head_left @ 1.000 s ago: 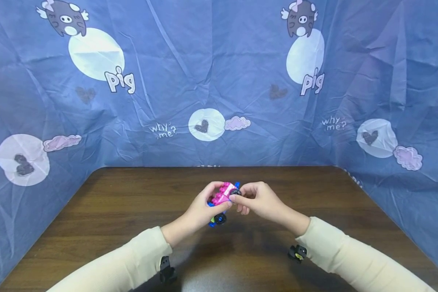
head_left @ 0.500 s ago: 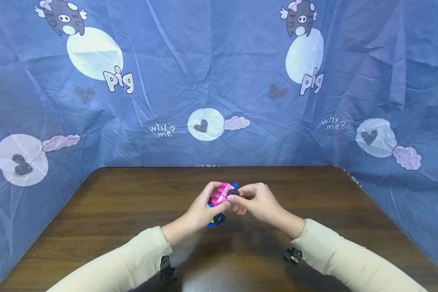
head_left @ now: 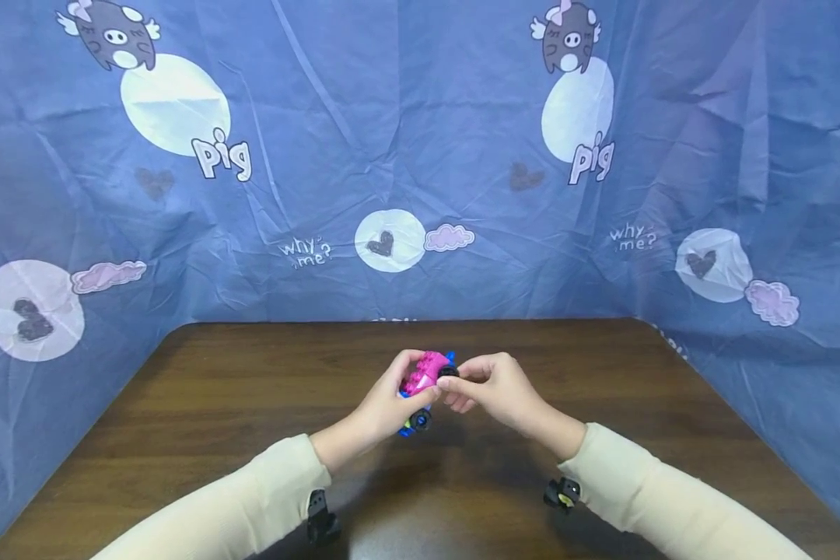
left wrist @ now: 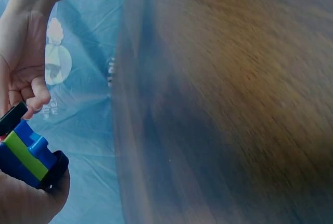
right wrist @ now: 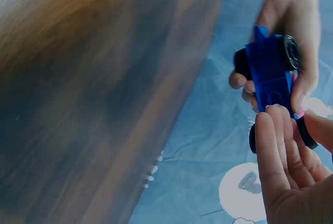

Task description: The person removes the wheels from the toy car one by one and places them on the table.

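Brown tabletop (head_left: pixel 252 381) spreads wide to side edges (head_left: pixel 101 434); left fingers (head_left: pixel 405 361) and right fingers (right wrist: pixel 266 146) grip a toy car (head_left: pixel 424 375).

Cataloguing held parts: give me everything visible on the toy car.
The toy car looks plastic: studded pink top, blue base, lime-green strip, and four black wheels. It is tilted, held off the table, its blue underside facing the right wrist camera. The left hand grips its body; the right hand holds it at one wheel, partly covering the underside.
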### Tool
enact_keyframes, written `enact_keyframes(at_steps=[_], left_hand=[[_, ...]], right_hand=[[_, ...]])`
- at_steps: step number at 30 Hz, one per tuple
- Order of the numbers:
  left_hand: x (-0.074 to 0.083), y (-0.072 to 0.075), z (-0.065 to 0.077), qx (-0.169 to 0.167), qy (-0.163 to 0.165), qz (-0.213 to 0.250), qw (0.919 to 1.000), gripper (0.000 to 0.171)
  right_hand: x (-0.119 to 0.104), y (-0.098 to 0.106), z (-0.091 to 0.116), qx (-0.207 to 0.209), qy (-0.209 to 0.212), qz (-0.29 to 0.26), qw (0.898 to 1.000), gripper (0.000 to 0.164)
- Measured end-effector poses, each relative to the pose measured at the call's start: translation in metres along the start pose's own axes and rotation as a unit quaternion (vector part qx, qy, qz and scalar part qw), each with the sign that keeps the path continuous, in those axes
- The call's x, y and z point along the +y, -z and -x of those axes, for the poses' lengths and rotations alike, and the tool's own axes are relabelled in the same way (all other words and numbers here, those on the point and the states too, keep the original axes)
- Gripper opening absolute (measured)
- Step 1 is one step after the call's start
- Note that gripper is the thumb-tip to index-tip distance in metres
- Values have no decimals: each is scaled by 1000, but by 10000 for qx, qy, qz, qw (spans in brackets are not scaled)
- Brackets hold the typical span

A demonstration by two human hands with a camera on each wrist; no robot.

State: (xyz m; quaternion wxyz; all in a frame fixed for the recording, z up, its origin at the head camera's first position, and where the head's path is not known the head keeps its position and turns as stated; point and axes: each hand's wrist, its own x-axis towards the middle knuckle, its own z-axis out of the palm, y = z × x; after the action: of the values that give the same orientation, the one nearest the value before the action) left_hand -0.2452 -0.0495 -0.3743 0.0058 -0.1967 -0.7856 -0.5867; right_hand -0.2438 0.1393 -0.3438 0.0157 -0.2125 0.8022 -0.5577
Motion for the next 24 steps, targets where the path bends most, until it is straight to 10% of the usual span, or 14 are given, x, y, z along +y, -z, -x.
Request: enact_keyframes(at_steps=[9,24], left_hand=[[1,-2,1,174,92,9,9998,42],[-4,7,2,407,241,-60,9989,42]], right_hand=[[-6,2,2,602,-736,-1122,9891,24],[-6,18,-9,853,-767,-2031,9724,29]])
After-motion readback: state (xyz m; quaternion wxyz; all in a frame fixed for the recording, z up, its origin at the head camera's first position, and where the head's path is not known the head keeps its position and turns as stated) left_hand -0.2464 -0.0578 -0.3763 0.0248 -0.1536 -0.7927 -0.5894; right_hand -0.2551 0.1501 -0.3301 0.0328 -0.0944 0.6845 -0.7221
